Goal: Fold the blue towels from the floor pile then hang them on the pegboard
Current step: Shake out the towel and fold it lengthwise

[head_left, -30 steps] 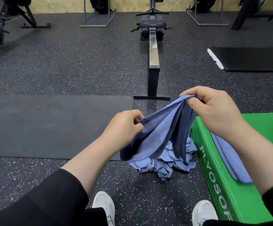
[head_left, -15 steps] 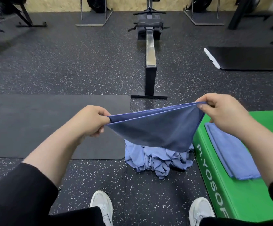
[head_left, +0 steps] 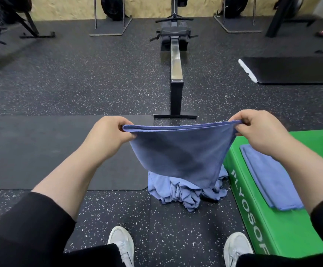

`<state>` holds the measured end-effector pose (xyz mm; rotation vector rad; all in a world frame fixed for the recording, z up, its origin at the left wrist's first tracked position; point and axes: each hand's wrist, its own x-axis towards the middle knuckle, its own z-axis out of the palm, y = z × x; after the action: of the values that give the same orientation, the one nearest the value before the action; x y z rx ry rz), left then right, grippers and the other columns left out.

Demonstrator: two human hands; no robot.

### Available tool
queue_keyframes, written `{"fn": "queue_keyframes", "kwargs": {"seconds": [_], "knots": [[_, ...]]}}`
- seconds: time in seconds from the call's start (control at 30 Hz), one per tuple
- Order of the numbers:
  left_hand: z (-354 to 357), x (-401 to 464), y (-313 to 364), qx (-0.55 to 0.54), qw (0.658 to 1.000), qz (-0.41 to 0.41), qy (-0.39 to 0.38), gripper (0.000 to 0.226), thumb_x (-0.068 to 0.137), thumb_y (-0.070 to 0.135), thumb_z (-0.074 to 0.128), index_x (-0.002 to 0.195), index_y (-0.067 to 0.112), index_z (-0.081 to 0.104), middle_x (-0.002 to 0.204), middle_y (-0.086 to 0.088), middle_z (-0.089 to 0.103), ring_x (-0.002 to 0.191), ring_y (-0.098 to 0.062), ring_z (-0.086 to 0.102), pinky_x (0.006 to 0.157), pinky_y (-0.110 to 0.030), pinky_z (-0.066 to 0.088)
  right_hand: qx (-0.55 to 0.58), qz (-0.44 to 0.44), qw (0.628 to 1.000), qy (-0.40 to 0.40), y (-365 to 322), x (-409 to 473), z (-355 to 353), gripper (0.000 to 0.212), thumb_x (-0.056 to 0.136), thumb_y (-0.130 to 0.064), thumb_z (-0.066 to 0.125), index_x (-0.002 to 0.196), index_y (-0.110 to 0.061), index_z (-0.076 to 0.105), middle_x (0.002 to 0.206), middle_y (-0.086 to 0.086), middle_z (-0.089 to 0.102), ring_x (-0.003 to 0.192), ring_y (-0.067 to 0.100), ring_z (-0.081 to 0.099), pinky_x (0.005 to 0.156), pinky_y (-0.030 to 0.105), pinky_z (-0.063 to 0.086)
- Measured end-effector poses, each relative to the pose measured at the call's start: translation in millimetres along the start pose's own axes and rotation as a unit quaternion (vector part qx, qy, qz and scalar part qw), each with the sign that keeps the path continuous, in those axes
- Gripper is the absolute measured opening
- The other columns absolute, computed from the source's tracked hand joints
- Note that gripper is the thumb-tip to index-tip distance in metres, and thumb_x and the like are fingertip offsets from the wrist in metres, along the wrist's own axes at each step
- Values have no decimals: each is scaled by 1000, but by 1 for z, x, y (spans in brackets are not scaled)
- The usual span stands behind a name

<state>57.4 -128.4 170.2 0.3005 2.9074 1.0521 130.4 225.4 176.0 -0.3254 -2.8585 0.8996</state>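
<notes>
Both hands have pulled apart, so the blue towel [head_left: 180,151] now hangs flat above the floor pile [head_left: 185,191]. Left hand [head_left: 108,133] and right hand [head_left: 257,130] each pinch a top corner tight. Keep the top edge level and bring the corners together evenly.

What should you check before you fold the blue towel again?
1. Left hand pinches its towel corner: ok.
2. Right hand pinches the other corner: ok.
3. Top edge pulled straight between the hands: ok.
4. Layers lined up at the bottom: cannot tell, the lower edge hangs slanted.
5. Towel hangs free of the pile: cannot tell, its bottom overlaps the pile in this view.
6. Room on the green box beside the folded towel: ok.
</notes>
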Motion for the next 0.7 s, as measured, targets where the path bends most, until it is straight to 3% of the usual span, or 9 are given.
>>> {"fn": "queue_keyframes", "kwargs": {"seconds": [0.13, 0.2, 0.3, 0.37, 0.53, 0.63, 0.7], "knots": [[-5, -1, 7, 22, 997, 32, 61, 16, 87, 22, 66, 71, 23, 68, 62, 6, 69, 63, -12, 64, 59, -29, 48, -19, -10, 999, 46, -1, -3, -3, 27, 90, -9, 55, 83, -32, 68, 78, -6, 72, 79, 25, 69, 77, 45, 57], [-10, -1, 6, 17, 996, 29, 77, 19, 89, 24, 66, 70, 21, 67, 58, 3, 67, 54, -8, 58, 54, -27, 42, 1, -13, 996, 83, 2, -2, -7, 25, 91, -10, 55, 87, -30, 69, 78, -4, 72, 76, 25, 67, 75, 45, 56], [-12, -2, 3, 43, 997, 25, 57, 25, 91, 28, 69, 66, 22, 65, 55, 3, 64, 46, -5, 49, 53, -27, 36, -7, -11, 998, 65, 8, -4, -5, 24, 95, -14, 58, 85, -32, 70, 74, -10, 69, 74, 21, 67, 75, 46, 57], [-11, -3, 1, 41, 998, 20, 48, 26, 92, 28, 69, 67, 21, 65, 56, 1, 64, 44, -6, 47, 52, -26, 34, -19, -14, 997, 70, 10, -6, -4, 24, 96, -17, 59, 83, -35, 68, 74, -9, 69, 74, 22, 65, 71, 39, 53], [-15, -7, 6, 13, 999, 24, 43, 21, 92, 28, 71, 80, 11, 73, 65, -13, 52, 56, -17, 35, 54, -31, 27, -20, -14, 998, 55, 8, -10, -3, 20, 98, -16, 58, 89, -28, 71, 78, 0, 71, 76, 26, 64, 67, 35, 46], [-14, -5, 4, -52, 997, 27, 42, 18, 93, 30, 69, 83, 15, 74, 67, -6, 57, 59, -10, 40, 59, -31, 35, -18, -9, 998, 52, 7, -8, -4, 19, 98, -17, 57, 91, -27, 72, 81, 1, 72, 78, 27, 64, 72, 39, 50], [-13, -2, 4, -120, 992, 20, 28, 27, 89, 42, 66, 86, 15, 72, 76, -14, 62, 70, -11, 48, 72, -41, 51, -20, -8, 999, 49, 6, -7, -4, 19, 98, -16, 57, 91, -26, 71, 80, 3, 72, 77, 28, 64, 72, 39, 50]]}}
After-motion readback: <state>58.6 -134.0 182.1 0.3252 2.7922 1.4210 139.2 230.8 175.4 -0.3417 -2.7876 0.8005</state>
